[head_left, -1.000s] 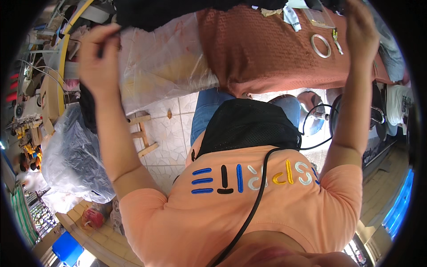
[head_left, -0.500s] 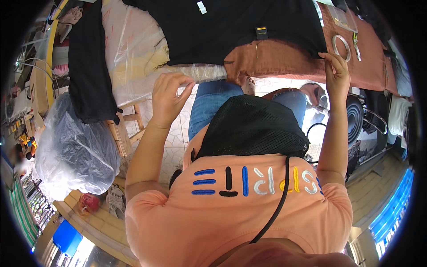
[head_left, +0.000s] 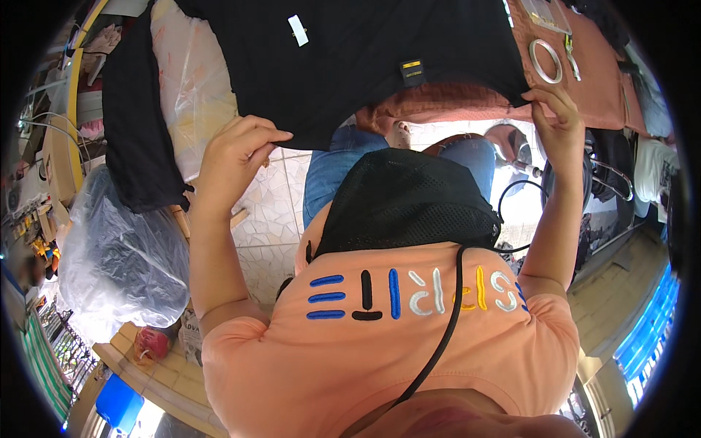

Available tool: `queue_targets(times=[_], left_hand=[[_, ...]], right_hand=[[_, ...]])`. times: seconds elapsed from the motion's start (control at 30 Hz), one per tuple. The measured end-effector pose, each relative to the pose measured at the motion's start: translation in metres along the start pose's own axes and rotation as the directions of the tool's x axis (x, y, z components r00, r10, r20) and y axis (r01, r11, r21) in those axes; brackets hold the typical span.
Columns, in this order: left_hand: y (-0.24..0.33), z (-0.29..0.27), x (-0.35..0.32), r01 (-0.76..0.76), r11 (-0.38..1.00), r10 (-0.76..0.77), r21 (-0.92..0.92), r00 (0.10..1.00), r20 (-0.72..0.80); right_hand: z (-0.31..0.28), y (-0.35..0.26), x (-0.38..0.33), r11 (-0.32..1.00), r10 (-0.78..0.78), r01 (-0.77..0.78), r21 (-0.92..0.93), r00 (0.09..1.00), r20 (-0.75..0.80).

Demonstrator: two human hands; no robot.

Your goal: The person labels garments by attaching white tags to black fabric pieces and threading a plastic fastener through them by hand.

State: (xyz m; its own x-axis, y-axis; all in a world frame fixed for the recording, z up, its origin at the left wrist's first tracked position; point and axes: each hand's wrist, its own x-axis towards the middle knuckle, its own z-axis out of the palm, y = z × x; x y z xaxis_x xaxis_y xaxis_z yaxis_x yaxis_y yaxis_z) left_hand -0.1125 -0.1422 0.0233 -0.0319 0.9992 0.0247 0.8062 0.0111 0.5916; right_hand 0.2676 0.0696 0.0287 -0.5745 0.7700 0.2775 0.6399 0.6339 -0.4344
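Note:
A black top (head_left: 292, 87) with a neckline curving toward me is spread over the work surface, its near edge hanging past the front. A small black-and-yellow label (head_left: 412, 71) sits at the neckline, and a white tag (head_left: 298, 31) lies farther up the cloth. My left hand (head_left: 237, 157) pinches the near left corner between thumb and fingers. At the near right corner, my right hand (head_left: 556, 117) pinches the cloth the same way. Left of the top, a separate-looking strip of black cloth (head_left: 135, 139) hangs down; whether it joins the top cannot be seen.
Brown cloth (head_left: 602, 80) covers the right of the surface, with a roll of clear tape (head_left: 546, 61) and a thin cutter-like tool (head_left: 572, 58) on it. Clear plastic (head_left: 191, 87) covers the left. A stuffed translucent bag (head_left: 124, 255) stands at the left.
My left hand has moved left and taken hold of the top's near left corner, drawing it toward me. My right hand keeps its pinch and has shifted slightly.

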Motion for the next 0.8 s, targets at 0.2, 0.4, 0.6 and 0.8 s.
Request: queue_targets(times=[0.2, 0.4, 0.6, 0.8], left_hand=[[-0.014, 0.017, 0.01, -0.001, 0.99, -0.003, 0.142, 1.0, 0.026], [0.018, 0.049, 0.06, -0.159, 0.987, 0.154, -0.004, 0.964, -0.218], [0.026, 0.094, 0.092, -0.004, 0.983, -0.058, -0.185, 0.942, -0.331], [0.019, 0.115, 0.092, -0.01, 0.998, -0.014, -0.057, 0.918, -0.397]], right_hand=[[0.03, -0.003, 0.009, 0.995, -0.04, 0.05, -0.084, 0.991, 0.124], [0.042, -0.057, 0.035, 0.982, -0.175, 0.172, 0.076, 0.984, 0.034], [0.099, -0.088, 0.034, 0.986, -0.158, 0.155, 0.06, 0.986, 0.057], [0.117, -0.074, 0.036, 0.972, -0.192, 0.189, 0.14, 0.981, 0.009]])
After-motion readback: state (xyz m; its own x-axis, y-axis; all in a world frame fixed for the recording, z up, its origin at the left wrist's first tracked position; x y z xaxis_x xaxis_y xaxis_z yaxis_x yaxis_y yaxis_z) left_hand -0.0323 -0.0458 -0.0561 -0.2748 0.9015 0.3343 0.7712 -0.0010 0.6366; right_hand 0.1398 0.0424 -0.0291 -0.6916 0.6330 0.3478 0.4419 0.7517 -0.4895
